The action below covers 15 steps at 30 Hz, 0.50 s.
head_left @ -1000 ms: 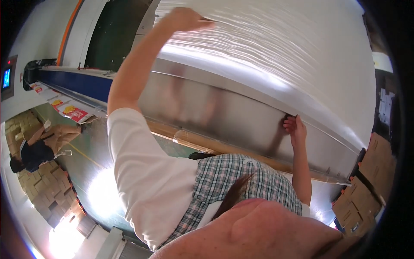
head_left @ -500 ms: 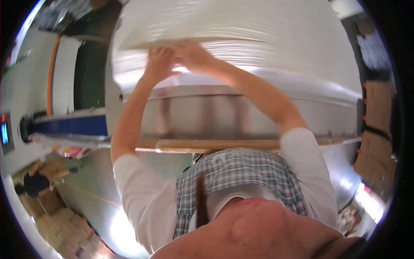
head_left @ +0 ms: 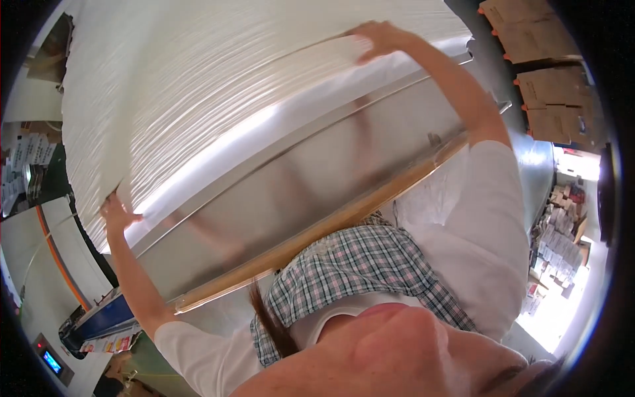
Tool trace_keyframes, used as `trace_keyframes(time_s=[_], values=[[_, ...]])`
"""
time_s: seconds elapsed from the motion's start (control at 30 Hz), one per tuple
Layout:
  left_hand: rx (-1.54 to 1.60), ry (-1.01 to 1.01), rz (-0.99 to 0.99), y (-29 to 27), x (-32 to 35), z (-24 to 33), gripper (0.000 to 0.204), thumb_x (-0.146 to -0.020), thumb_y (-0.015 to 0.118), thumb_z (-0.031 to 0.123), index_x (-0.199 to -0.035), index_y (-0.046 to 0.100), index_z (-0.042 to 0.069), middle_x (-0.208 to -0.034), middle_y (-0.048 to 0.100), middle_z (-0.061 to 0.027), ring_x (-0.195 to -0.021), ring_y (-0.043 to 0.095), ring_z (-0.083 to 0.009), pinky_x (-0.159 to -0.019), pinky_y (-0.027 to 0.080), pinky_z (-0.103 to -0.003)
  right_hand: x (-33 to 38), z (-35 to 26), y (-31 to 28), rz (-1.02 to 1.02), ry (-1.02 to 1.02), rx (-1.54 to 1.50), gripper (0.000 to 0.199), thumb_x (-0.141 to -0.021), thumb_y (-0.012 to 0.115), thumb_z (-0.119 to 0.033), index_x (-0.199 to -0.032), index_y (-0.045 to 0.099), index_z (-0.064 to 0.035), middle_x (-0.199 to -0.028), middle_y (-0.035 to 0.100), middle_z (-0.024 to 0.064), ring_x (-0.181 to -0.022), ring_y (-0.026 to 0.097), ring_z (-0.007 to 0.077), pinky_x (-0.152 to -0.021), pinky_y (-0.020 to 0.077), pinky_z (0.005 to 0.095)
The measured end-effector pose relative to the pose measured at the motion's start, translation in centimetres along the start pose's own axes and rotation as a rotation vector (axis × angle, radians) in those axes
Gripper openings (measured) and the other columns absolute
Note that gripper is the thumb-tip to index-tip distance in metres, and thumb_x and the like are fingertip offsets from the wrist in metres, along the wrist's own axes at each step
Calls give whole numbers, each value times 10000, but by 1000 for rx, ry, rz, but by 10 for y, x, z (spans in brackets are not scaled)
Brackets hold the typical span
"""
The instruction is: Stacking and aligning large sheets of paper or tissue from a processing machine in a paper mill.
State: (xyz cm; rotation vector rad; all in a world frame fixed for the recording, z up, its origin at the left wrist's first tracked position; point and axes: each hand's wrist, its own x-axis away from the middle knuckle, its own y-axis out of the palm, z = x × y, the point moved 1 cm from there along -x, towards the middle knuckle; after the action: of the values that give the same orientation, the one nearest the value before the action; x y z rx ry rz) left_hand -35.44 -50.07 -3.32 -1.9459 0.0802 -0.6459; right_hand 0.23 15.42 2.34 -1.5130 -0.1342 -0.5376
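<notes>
A broad stack of thin white sheets (head_left: 185, 132) with many fine layered edges fills the area before me. My left hand (head_left: 116, 213) touches the stack's near-left edge, thumb stretched away and fingertips at a small dark gap between layers. Far to the right, my right hand (head_left: 378, 38) rests at the layered edge, its thumb and fingers spread apart. A thin dark seam runs through the layers from the right fingertips. The fingertips of both hands are partly hidden against the sheets.
Between me and the stack lies a shiny metal surface (head_left: 291, 178) with a wooden edge strip (head_left: 317, 225). A blue beam (head_left: 106, 322) is at the left, near a small lit screen (head_left: 51, 360). Brown cardboard boxes (head_left: 549, 92) stand at the right.
My hands have moved apart from close together at the stack's left part: the left toward the near-left edge, the right far to the right. The whole view has tilted.
</notes>
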Motion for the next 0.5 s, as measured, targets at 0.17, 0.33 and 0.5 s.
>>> trace_keyframes(time_s=[0.17, 0.33, 0.5], values=[[12, -154, -114, -7, 2, 13, 1125, -470, 774, 176, -1338, 63, 97, -1364, 170, -198, -1287, 61, -371, -982, 111, -606, 30, 142, 21, -259, 255, 169, 1070, -382, 824, -197, -1298, 275, -248, -1290, 358, 27, -1186, 343, 299, -901, 316, 564], [124, -202, 34, 21, 13, -9, 1040, -484, 741, 91, -1329, 134, 116, -1353, 179, -214, -1276, 101, -382, -998, 135, -561, 38, 245, 70, -231, 436, 204, 979, -432, 770, -45, -1276, 284, -148, -1316, 295, 93, -1187, 334, 324, -964, 302, 476], [149, 18, 439, 53, 28, -44, 768, -564, 639, 46, -1261, 340, 164, -1281, 330, -172, -1220, 239, -375, -1000, 172, -497, 48, 301, 131, 408, 154, 147, 438, -702, 515, -27, -1135, 468, -74, -1139, 469, 170, -1138, 379, 326, -958, 307, 377]])
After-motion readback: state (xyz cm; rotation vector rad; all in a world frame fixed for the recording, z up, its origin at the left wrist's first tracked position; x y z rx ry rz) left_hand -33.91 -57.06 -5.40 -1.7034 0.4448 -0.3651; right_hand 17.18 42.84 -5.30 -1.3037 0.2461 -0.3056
